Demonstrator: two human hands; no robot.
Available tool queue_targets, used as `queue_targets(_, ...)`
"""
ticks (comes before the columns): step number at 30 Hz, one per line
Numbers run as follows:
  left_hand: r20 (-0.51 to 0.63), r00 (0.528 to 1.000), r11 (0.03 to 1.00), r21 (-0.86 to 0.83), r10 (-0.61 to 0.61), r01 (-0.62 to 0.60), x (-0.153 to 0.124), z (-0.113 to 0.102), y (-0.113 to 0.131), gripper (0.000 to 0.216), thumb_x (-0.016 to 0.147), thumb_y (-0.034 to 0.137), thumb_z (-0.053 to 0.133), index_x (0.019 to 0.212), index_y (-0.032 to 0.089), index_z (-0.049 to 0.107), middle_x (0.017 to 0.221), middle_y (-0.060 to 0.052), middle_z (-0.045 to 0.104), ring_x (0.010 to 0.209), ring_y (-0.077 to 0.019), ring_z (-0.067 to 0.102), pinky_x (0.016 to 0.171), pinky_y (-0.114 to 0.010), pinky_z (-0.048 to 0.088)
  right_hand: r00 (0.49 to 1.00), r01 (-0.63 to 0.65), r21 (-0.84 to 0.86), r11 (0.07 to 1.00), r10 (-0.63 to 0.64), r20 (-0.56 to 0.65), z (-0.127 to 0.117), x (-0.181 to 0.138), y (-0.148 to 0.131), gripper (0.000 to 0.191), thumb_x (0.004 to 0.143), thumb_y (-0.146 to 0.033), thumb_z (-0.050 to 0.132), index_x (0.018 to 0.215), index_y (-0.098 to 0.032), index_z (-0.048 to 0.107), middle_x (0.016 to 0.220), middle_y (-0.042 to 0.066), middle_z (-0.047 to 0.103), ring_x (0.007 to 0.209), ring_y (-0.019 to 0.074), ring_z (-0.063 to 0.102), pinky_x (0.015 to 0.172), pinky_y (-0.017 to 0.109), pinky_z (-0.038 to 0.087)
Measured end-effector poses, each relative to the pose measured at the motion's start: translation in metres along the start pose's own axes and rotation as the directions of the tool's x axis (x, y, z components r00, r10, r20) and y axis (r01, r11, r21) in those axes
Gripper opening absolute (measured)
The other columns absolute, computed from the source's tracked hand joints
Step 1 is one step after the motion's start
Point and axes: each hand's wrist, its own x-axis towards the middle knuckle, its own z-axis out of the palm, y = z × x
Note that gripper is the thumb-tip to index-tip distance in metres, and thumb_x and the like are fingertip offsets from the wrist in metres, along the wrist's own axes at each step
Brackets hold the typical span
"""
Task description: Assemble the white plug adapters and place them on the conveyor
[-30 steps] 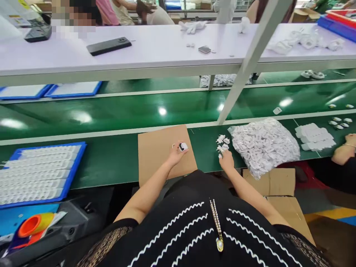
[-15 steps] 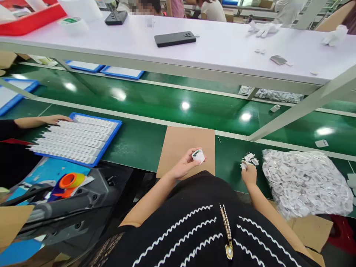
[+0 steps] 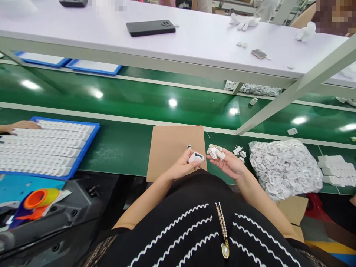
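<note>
Over the cardboard sheet (image 3: pixel 164 155), my left hand (image 3: pixel 179 165) grips a white plastic charger housing (image 3: pixel 195 158) whose open end shows a green circuit board. My right hand (image 3: pixel 228 163), palm up, holds a small white plug piece (image 3: pixel 213 152) in its fingers, a short gap to the right of the housing. White covers are on some of those fingertips. Beyond my right hand, several loose white plug pieces with pins (image 3: pixel 239 151) lie on the green bench. A small dark-and-white part (image 3: pixel 189 147) shows just past my left fingers.
A clear bag of white plastic parts (image 3: pixel 286 168) stands on the right, with rows of white housings (image 3: pixel 338 170) beyond it. At left, another person's hand (image 3: pixel 23 126) touches a blue tray (image 3: pixel 83 148) of white housings. A shelf with a black phone (image 3: pixel 151 28) crosses ahead.
My right hand has come from the loose plug pieces to beside my left hand, bringing a plug piece. The housing in my left hand has turned. The view has shifted right.
</note>
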Motion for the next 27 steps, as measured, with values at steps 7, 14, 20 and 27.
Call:
queue_targets(7,0.039,0.999,0.997,0.077,0.009,-0.012,-0.007,0.014,0.012,0.041,0.092,0.05,0.072,0.115,0.02,0.058,0.096,-0.003,0.067,0.087,-0.0152,0.064,0.082,-0.031,0.05,0.938,0.243,-0.369,0.897,-0.314,-0.147,0.026,-0.023,0.005,0.042,0.081,-0.05,0.088,0.111,-0.023,0.076,0.107,0.005,0.076,0.096,0.0232,0.069,0.099,0.045,0.055)
queue_targets(14,0.065,0.997,0.996,0.076,0.035,-0.04,-0.009,0.021,0.018,0.043,0.093,0.051,0.071,0.12,0.02,0.058,0.1,-0.004,0.066,0.093,-0.0169,0.064,0.087,-0.033,0.051,0.821,0.383,-0.651,0.656,-0.564,-0.085,0.045,-0.045,0.007,0.024,0.092,-0.044,0.077,0.109,-0.028,0.077,0.111,0.004,0.074,0.095,0.024,0.069,0.094,0.043,0.057)
queue_targets(20,0.083,0.995,0.979,0.192,0.047,-0.062,-0.004,0.022,0.021,0.036,0.094,0.045,0.071,0.118,0.02,0.061,0.101,-0.004,0.065,0.09,-0.0159,0.06,0.083,-0.03,0.049,0.747,0.443,-0.717,0.539,-0.664,-0.038,0.043,-0.05,0.01,0.02,0.094,-0.03,0.073,0.114,-0.026,0.076,0.107,0.004,0.075,0.09,0.0202,0.07,0.088,0.037,0.06)
queue_targets(27,0.099,0.994,0.97,0.232,0.044,-0.066,-0.001,0.023,0.027,0.037,0.094,0.046,0.07,0.118,0.02,0.062,0.102,-0.005,0.069,0.092,-0.018,0.063,0.083,-0.031,0.049,0.681,0.496,-0.752,0.434,-0.732,0.027,0.041,-0.049,0.011,0.021,0.096,-0.023,0.071,0.116,-0.026,0.075,0.108,0.004,0.075,0.091,0.0195,0.071,0.087,0.034,0.061)
